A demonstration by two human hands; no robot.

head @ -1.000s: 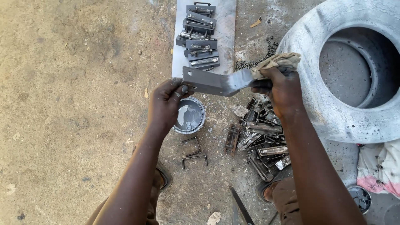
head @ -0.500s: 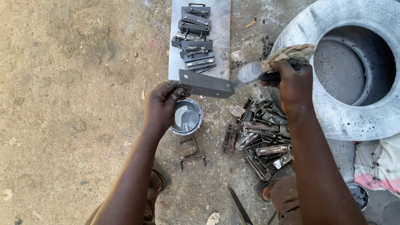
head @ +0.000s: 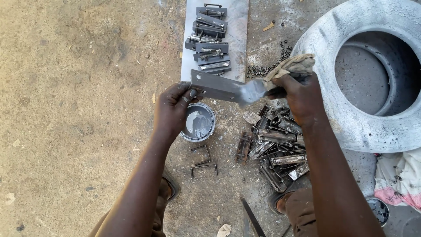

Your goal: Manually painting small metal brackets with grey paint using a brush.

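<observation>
Leftmost, the left hand (head: 173, 109) pinches the flat metal plate (head: 217, 87) above a small paint tin (head: 198, 122); the right hand (head: 297, 94), fingers curled round a cloth-wrapped brush (head: 258, 90), touches its far end, beside piled metal brackets (head: 274, 147) and a pale tyre (head: 351, 79).

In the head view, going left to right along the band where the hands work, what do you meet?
Left hand → flat metal plate → paintbrush → right hand with a rag → big grey ring-shaped casting.
</observation>
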